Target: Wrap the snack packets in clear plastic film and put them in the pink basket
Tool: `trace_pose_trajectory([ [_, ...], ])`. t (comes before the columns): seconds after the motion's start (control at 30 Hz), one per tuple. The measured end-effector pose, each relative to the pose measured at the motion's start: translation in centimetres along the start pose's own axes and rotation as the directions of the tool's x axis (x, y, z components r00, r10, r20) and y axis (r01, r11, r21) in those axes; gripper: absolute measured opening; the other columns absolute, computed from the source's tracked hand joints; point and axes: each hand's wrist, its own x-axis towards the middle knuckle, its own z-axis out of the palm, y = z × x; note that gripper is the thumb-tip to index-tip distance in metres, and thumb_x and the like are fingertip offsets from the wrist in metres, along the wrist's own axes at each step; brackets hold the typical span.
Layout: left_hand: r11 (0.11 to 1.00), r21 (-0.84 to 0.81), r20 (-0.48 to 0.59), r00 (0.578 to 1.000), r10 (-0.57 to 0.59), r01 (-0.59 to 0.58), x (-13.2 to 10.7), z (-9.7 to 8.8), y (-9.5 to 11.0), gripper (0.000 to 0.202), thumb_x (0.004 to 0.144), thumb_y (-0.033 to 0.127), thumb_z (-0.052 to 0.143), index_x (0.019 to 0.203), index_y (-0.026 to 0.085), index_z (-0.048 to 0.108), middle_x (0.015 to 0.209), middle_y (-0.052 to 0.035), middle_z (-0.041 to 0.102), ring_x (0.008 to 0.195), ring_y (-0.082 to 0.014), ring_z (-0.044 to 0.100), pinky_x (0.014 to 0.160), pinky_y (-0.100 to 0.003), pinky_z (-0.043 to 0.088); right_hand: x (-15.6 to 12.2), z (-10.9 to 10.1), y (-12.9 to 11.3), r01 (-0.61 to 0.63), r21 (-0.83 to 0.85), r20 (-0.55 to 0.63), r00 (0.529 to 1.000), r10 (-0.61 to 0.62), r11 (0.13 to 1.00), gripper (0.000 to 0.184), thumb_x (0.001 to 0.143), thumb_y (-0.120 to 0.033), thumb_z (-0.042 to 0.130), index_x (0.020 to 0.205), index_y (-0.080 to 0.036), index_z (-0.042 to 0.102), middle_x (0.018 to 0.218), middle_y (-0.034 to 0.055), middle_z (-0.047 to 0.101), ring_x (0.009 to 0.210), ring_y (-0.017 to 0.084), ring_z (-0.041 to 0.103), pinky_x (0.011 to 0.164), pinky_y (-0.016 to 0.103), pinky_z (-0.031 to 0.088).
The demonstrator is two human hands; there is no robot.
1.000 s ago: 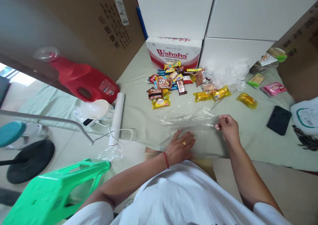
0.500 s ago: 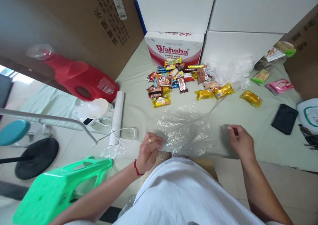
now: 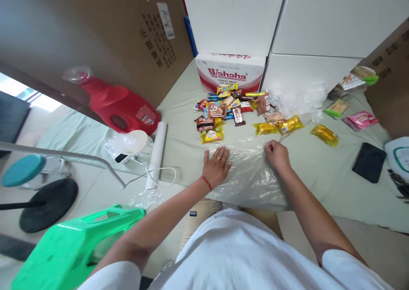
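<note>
A clear plastic sheet (image 3: 249,177) lies spread over the near edge of the green-clothed table. My left hand (image 3: 216,167), with a ring and a red bracelet, presses flat on its left part, fingers spread. At the upper right edge of the sheet, my right hand (image 3: 276,154) is closed, fingers pinched on the plastic. Just beyond the hands is a heap of wrapped snacks (image 3: 216,109); a yellow-wrapped snack (image 3: 212,135) sits nearest my left hand. More yellow packets (image 3: 291,124) lie past my right hand.
A red jug (image 3: 118,106), a white roll (image 3: 157,153) and a paper cup (image 3: 140,143) stand left. Boxes, including a Wahaba carton (image 3: 228,74), line the back beside crumpled clear bags (image 3: 294,100). A black pouch (image 3: 369,162) lies right. A green stool (image 3: 73,243) stands on the floor.
Both hands have moved forward onto the plastic sheet. My left hand has flattened out on it; my right hand has come inward to its upper right edge. The sheet now lies flatter.
</note>
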Motion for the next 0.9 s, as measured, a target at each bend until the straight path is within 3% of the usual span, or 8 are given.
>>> trace_pose_trajectory([
  [0.13,1.000,-0.008,0.012,1.000,0.001,-0.001,2.2,-0.2,-2.2,0.060,0.107,0.047,0.029,0.162,0.024,0.038,0.166,-0.0118,0.041,0.154,-0.0300,0.038,0.127,-0.065,0.013,1.2,-2.3,1.7,-0.029,-0.085,-0.103,0.994,0.021,0.996,0.021,0.092,-0.026,0.055,0.102,-0.018,0.071,0.102,0.0110,0.072,0.087,0.023,0.065,0.078,0.032,0.044],
  [0.23,0.999,-0.015,0.034,0.998,0.048,-0.047,3.2,0.3,-3.1,0.062,0.107,0.049,0.030,0.163,0.022,0.037,0.168,-0.0121,0.037,0.156,-0.0295,0.035,0.127,-0.063,0.016,3.4,-3.6,0.2,0.038,-0.123,-0.204,0.977,-0.063,0.992,0.027,0.095,-0.029,0.052,0.111,-0.018,0.071,0.113,0.0140,0.072,0.096,0.026,0.066,0.081,0.033,0.046],
  [0.37,0.998,-0.010,0.041,0.997,0.070,-0.069,3.2,0.5,-3.2,0.064,0.107,0.051,0.031,0.163,0.021,0.036,0.169,-0.0118,0.034,0.157,-0.0295,0.033,0.128,-0.063,0.015,8.5,-2.6,-5.6,0.127,-0.083,-0.074,0.988,-0.134,0.988,0.032,0.100,-0.036,0.049,0.116,-0.019,0.072,0.110,0.0128,0.075,0.104,0.028,0.069,0.088,0.035,0.049],
  [0.5,0.998,-0.004,0.044,0.997,0.068,-0.068,3.0,0.4,-3.1,0.065,0.107,0.052,0.030,0.163,0.021,0.035,0.169,-0.0113,0.034,0.157,-0.0287,0.033,0.128,-0.063,0.015,13.2,0.7,-12.3,-0.006,-0.102,0.067,0.998,0.013,0.995,0.047,0.098,-0.042,0.058,0.133,-0.012,0.065,0.127,0.0218,0.070,0.114,0.031,0.067,0.089,0.036,0.050],
  [0.6,0.998,0.001,0.039,0.997,0.064,-0.064,3.0,0.4,-3.1,0.065,0.107,0.053,0.030,0.163,0.021,0.035,0.169,-0.0112,0.036,0.157,-0.0283,0.033,0.128,-0.063,0.015,14.8,1.7,-15.1,-0.023,-0.092,0.135,0.990,0.035,0.995,0.042,0.092,-0.037,0.066,0.124,-0.010,0.070,0.122,0.0211,0.072,0.108,0.029,0.069,0.083,0.032,0.049],
  [0.7,0.998,-0.009,0.031,0.997,0.067,-0.067,3.0,0.3,-3.1,0.065,0.107,0.052,0.029,0.163,0.021,0.035,0.169,-0.0114,0.036,0.157,-0.0283,0.033,0.128,-0.064,0.016,14.1,0.2,-15.1,0.034,-0.095,0.113,0.993,-0.024,0.995,0.035,0.093,-0.037,0.063,0.118,-0.015,0.074,0.113,0.0156,0.074,0.103,0.027,0.068,0.079,0.030,0.047],
  [0.77,0.997,-0.024,0.026,0.997,0.068,-0.068,3.0,0.3,-3.1,0.064,0.107,0.052,0.030,0.163,0.021,0.035,0.169,-0.0112,0.036,0.157,-0.0279,0.033,0.128,-0.064,0.015,11.9,-1.5,-13.9,0.195,-0.116,0.082,0.979,-0.187,0.974,0.036,0.096,-0.041,0.058,0.118,-0.017,0.074,0.107,0.0127,0.073,0.099,0.026,0.067,0.077,0.029,0.045],
  [0.9,0.997,-0.042,0.008,0.997,0.072,-0.071,2.9,0.3,-3.1,0.063,0.107,0.051,0.030,0.163,0.022,0.036,0.169,-0.0108,0.036,0.157,-0.0280,0.034,0.127,-0.064,0.016,4.1,-3.2,-10.2,0.641,-0.141,0.204,0.765,-0.611,0.755,0.035,0.100,-0.039,0.052,0.123,-0.021,0.072,0.108,0.0096,0.067,0.091,0.021,0.063,0.072,0.027,0.040],
])
